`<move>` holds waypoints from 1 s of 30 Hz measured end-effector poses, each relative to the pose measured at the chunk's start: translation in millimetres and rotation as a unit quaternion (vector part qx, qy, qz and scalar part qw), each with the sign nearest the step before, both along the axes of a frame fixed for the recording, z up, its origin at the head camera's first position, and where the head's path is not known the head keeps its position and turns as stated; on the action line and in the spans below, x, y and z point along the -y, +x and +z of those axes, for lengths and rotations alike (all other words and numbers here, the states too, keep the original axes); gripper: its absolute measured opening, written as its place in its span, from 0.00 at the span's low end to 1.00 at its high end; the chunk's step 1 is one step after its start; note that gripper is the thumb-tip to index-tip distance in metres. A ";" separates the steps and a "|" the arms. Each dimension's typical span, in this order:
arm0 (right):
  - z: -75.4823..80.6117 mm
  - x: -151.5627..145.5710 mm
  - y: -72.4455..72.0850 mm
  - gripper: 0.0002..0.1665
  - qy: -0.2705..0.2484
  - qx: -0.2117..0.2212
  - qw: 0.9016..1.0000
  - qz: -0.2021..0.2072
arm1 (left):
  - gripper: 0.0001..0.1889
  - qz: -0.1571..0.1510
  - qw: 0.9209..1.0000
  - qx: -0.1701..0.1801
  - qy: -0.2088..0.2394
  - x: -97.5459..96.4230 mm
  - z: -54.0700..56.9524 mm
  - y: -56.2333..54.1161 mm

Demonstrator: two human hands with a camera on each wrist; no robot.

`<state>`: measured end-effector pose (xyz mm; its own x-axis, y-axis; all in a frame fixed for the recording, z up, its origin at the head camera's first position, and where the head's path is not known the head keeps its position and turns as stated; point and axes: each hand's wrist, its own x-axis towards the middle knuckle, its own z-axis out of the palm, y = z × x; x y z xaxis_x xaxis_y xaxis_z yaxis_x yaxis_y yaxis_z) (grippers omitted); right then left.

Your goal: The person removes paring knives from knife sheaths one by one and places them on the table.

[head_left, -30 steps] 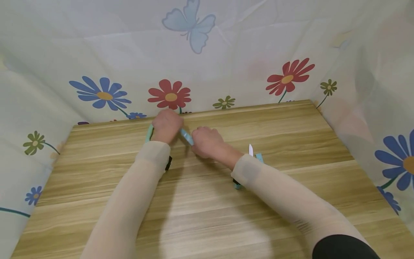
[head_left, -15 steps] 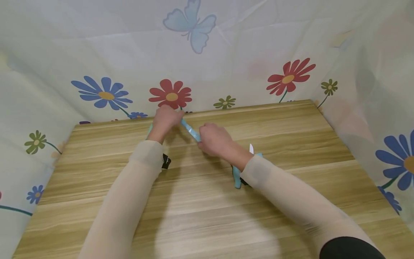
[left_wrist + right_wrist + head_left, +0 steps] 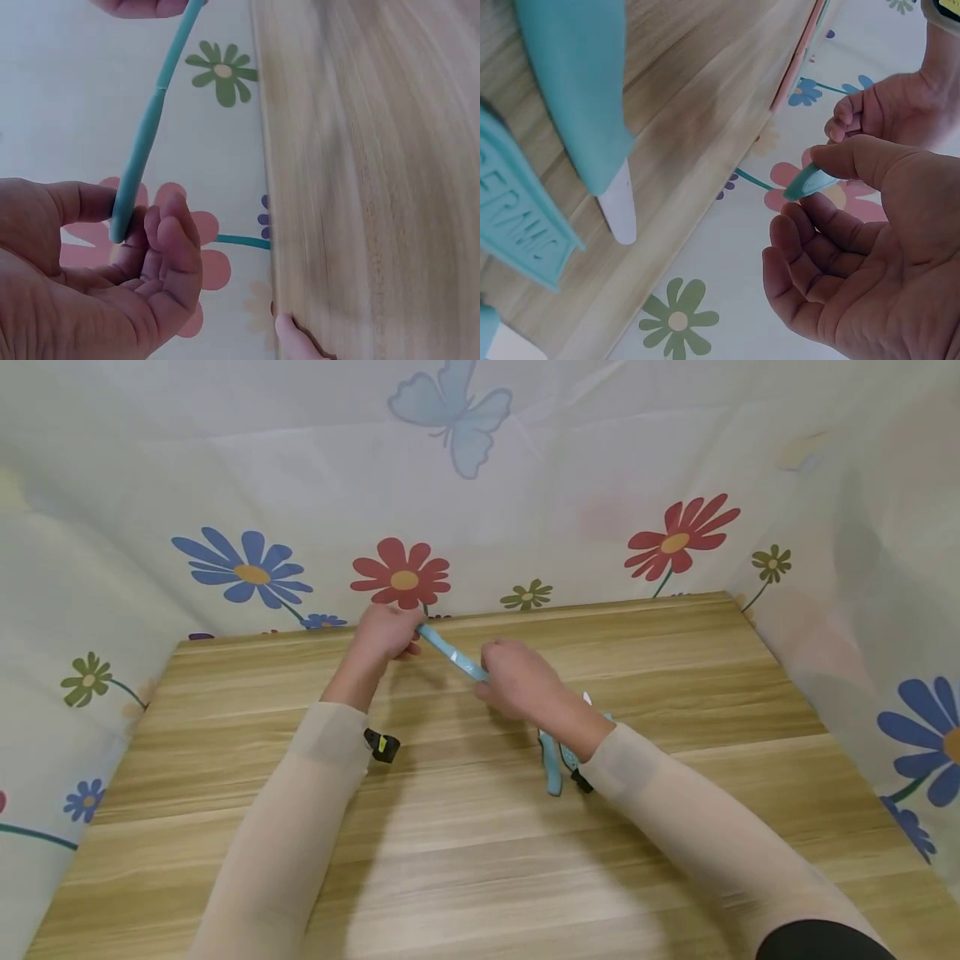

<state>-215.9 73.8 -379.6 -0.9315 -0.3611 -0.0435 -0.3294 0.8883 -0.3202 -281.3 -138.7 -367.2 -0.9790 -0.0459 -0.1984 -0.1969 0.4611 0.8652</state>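
Observation:
A slender teal sheathed knife [image 3: 453,653] spans the gap between my hands near the table's back edge. My left hand [image 3: 386,631] pinches its left end between thumb and fingers. The right hand [image 3: 517,677] holds the other end, with the thumb on top in the right wrist view. A seam crosses the teal knife [image 3: 150,124] partway along in the left wrist view. Beneath my right forearm lie a teal handle [image 3: 551,764] and a white blade tip [image 3: 587,697], partly hidden by the arm.
The right wrist view shows a teal handle with a white blade [image 3: 619,202] beside a teal sheath with raised letters [image 3: 521,199]. Pink and pale green strips [image 3: 799,64] lie along the table edge. A flowered sheet [image 3: 300,485] hangs behind the wooden table [image 3: 450,860].
My right hand has moved to the right and slightly back, and the left hand slightly to the left. The gap between them has widened, so more of the sheathed knife shows.

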 end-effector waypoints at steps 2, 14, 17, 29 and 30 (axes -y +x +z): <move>0.0 -3.0 0.9 0.13 -0.009 -0.002 1.000 -0.002 | 0.17 -0.005 1.000 0.005 0.029 0.9 0.3 5.2; -1.8 -21.8 5.9 0.10 -0.052 -0.004 0.999 -0.012 | 0.18 -0.045 0.987 0.025 0.155 5.0 -11.1 31.2; -2.7 -26.7 7.0 0.09 -0.059 -0.016 0.998 -0.008 | 0.18 -0.046 0.981 0.031 0.184 3.5 -12.7 37.6; -1.7 -41.3 17.2 0.11 -0.073 -0.060 0.996 0.004 | 0.20 -0.049 0.946 0.043 0.317 0.7 -21.0 57.2; -1.9 -42.7 17.9 0.11 -0.075 -0.063 0.995 0.004 | 0.24 -0.047 0.942 0.044 0.329 0.3 -21.9 58.4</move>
<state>-198.0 116.4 -381.5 -0.9229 -0.3628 0.1291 -0.3830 0.8306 -0.4042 -222.9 -139.0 -389.1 -0.9512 0.2019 -0.2334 -0.2656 -0.1505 0.9522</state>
